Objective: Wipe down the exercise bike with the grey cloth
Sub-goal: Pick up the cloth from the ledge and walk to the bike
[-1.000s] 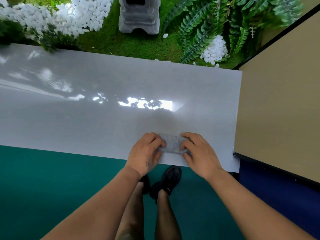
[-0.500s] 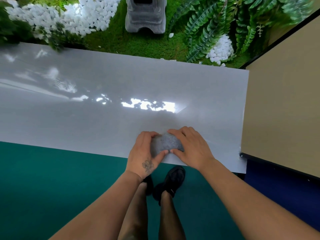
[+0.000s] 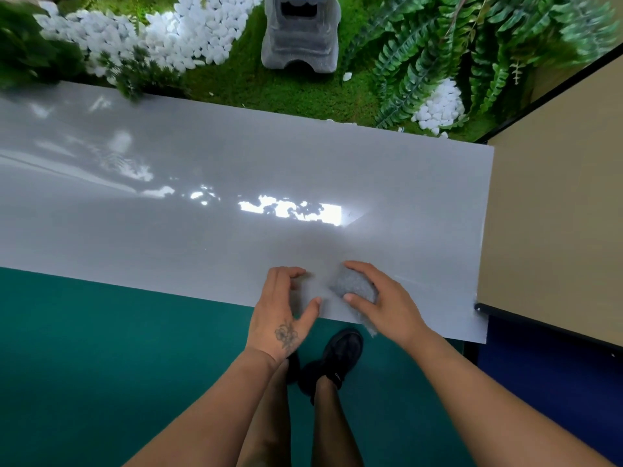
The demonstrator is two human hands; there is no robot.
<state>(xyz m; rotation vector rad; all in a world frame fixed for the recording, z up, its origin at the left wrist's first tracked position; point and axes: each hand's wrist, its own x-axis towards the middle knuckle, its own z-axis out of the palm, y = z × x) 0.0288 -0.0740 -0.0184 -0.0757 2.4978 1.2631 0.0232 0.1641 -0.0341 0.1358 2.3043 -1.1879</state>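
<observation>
Cloth bunched under the right hand

Fingers of the right hand (image 3: 381, 305) curl round the grey cloth (image 3: 354, 286), thumb pinching its near side, on the glossy grey ledge (image 3: 202, 237) near its front edge. Just beside it, apart from the cloth, the left hand (image 3: 281, 310) hovers with fingers loosely bent, holding nothing. Below are black shoes (image 3: 340, 358) on green floor (image 3: 101, 348); beyond the ledge, a stone lantern (image 3: 300, 35), white pebbles (image 3: 161, 25) and ferns (image 3: 455, 45).

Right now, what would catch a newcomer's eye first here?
A glossy grey ledge runs across the view. At its near edge the right hand grips a bunched grey cloth; the left hand is beside it, holding nothing. Behind lie white pebbles, ferns and a stone lantern.
</observation>
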